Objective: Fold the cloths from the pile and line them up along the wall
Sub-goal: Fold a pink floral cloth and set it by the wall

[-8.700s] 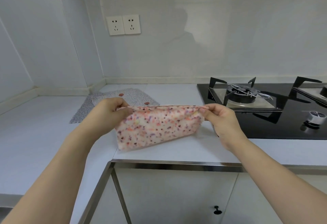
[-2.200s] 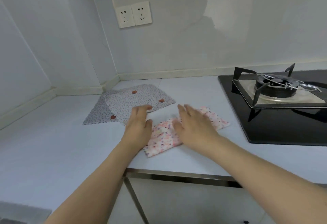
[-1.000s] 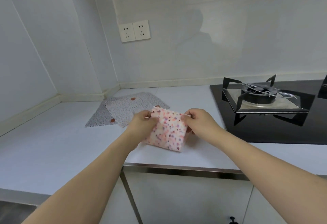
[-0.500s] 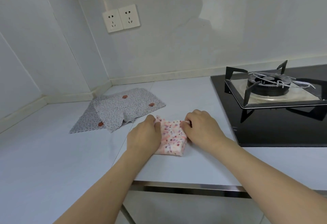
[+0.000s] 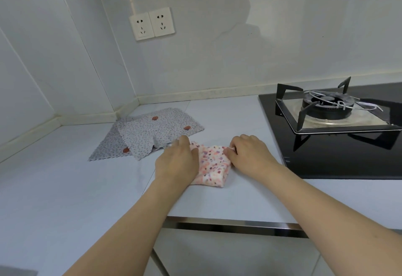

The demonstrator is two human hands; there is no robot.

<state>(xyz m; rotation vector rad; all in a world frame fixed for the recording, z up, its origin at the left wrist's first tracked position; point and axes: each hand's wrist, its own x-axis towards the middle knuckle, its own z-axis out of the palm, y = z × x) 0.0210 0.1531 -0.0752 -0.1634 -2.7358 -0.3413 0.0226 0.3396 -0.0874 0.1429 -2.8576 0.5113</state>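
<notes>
A pink cloth with coloured dots lies folded into a small square on the white counter, near its front edge. My left hand rests flat on the cloth's left side. My right hand pinches the cloth's right far corner with curled fingers. To the left, close to the corner of the wall, lies a pile of grey speckled cloths with red spots, spread flat and unfolded.
A black gas hob with a burner and pan stand fills the counter on the right. Two wall sockets sit above the corner. The counter's metal front edge runs below my arms.
The pink cloth went from stretched out in the air to folded small. In the last second it came down from my hands onto the counter, and both hands now press on it.
</notes>
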